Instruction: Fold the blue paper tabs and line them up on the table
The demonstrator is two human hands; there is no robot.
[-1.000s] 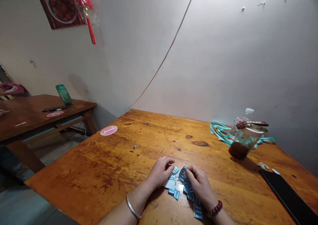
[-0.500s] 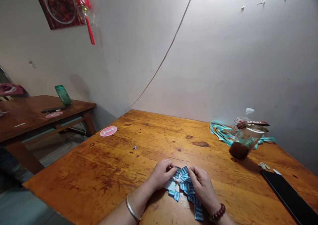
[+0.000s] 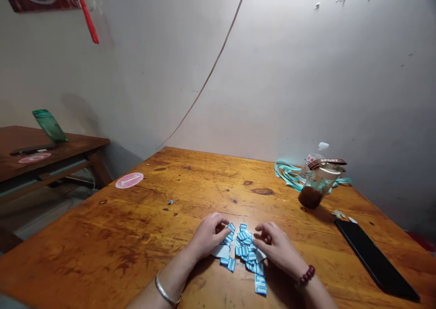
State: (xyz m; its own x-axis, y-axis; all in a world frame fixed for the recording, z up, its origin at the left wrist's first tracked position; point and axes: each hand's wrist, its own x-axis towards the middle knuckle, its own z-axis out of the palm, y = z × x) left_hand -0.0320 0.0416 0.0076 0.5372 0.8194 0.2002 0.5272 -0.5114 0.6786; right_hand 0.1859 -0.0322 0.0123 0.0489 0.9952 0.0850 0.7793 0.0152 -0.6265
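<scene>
Small blue-and-white striped paper pieces [image 3: 243,251] lie in a loose heap on the wooden table between my hands. A narrow gap of bare wood splits them into a left and a right cluster. My left hand [image 3: 210,234] rests at the left cluster, thumb and forefinger apart, its fingertips beside the pieces. On the other side my right hand [image 3: 275,244] is curved over the edge of the right cluster with its fingers apart. Whether the fingertips touch the pieces is hard to tell. One longer piece [image 3: 260,285] sticks out toward me at the bottom.
At right stand a jar of dark liquid [image 3: 311,191] and a clear plastic bottle [image 3: 319,156], near a turquoise strap [image 3: 286,175]. A black phone-like slab [image 3: 374,259] lies nearer. A pink number disc [image 3: 129,180] and a tiny blue scrap [image 3: 170,202] are at left.
My fingers have opened and the hands have moved slightly apart. The gap between the two paper clusters shows more clearly. The view has turned to the right.
</scene>
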